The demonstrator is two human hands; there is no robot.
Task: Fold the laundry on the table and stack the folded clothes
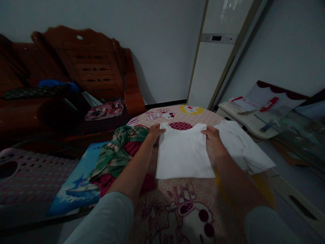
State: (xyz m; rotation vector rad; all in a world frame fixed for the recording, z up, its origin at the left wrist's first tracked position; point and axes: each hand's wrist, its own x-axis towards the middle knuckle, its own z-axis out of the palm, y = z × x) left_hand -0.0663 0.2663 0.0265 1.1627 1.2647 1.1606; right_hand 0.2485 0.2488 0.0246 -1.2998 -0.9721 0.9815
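Observation:
A white garment (184, 156) lies flat on the pink patterned cloth of the round table (157, 220), its curved neckline at the far side. My left hand (155, 131) pinches its far left corner between thumb and fingers. At the far right corner, my right hand (211, 133) grips the fabric the same way. Beside my right forearm is another pile of white cloth (238, 145). Green plaid cloth (114, 152) and dark red fabric lie left of my left forearm.
A blue picture board or bag (78, 186) lies at the left, near a pink woven basket (38, 173). Behind stands a carved wooden bench (88, 64) with cloths on it. A side table (254, 118) with papers and a red object is at the right.

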